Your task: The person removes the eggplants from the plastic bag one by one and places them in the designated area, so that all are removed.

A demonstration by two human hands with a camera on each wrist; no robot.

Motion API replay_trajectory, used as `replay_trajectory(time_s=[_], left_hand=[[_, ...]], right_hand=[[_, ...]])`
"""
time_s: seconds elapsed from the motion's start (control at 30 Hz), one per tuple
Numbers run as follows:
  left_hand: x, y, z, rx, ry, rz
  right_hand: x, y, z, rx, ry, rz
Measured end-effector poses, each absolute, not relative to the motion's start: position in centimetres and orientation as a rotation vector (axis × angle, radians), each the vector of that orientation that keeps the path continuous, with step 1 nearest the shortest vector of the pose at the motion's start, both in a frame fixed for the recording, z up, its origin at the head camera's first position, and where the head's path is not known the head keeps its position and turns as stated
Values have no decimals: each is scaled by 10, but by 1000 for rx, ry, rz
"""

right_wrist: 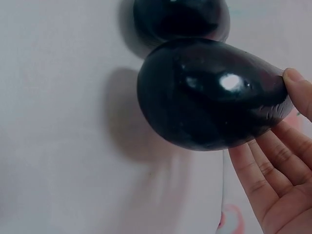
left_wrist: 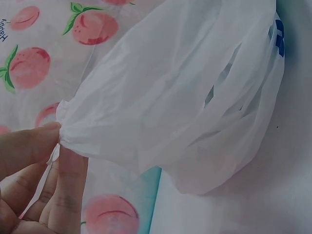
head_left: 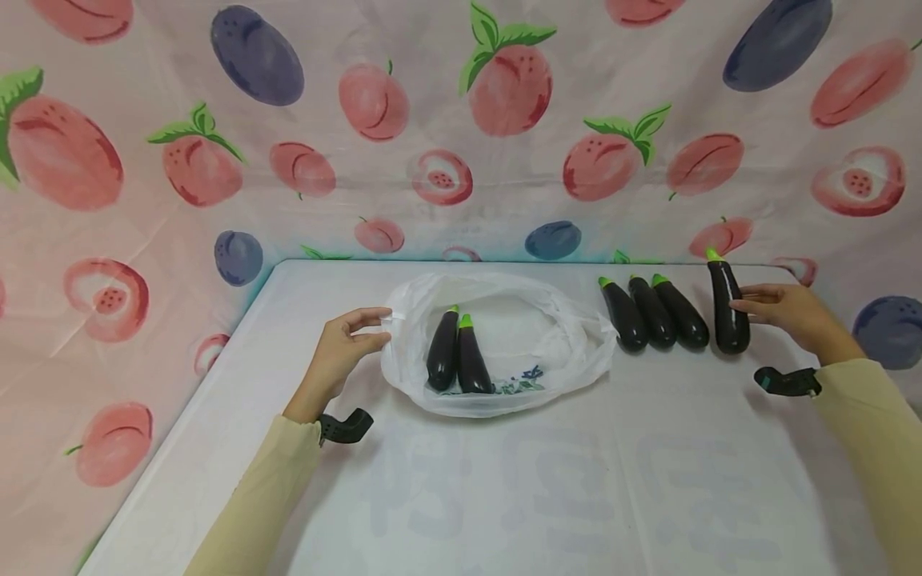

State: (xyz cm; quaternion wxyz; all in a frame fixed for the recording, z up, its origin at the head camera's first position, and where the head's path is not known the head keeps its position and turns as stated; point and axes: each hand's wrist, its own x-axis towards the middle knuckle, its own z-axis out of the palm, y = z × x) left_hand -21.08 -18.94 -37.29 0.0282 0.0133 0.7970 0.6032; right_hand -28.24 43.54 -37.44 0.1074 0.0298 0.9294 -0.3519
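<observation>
A white plastic bag (head_left: 576, 380) lies with its mouth spread wide. My left hand (head_left: 334, 352) pinches the bag's left edge between thumb and fingers; in the left wrist view the film (left_wrist: 122, 102) is gathered at the fingertips. Inside the bag, two dark eggplants (head_left: 442, 356) with green stems lie side by side. At the right, my right hand (head_left: 799, 316) holds another eggplant (head_left: 729, 320) between thumb and fingers. In the right wrist view, that eggplant (right_wrist: 209, 95) casts a shadow set apart from it, and part of a neighbouring eggplant (right_wrist: 180, 19) shows behind.
Three more eggplants (head_left: 651, 312) lie in a slanted row between the bag and my right hand. They rest on a white table (head_left: 504, 496). A fruit-printed cloth (head_left: 432, 96) hangs behind the table. Dark devices (head_left: 346, 426) are strapped at both wrists.
</observation>
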Motion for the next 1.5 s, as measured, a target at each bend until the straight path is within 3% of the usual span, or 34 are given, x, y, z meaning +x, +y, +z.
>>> replay_trajectory(time_s=[0.67, 1.0, 1.5], left_hand=[[-210, -189, -372, 35, 2457, 1881], [-211, -190, -372, 38, 2459, 1879], [-211, -190, -371, 13, 2458, 1877]], right_hand=[[-292, 431, -393, 93, 2728, -1261], [-316, 450, -421, 305, 2768, -1262], [-304, 419, -402, 395, 2717, -1226]])
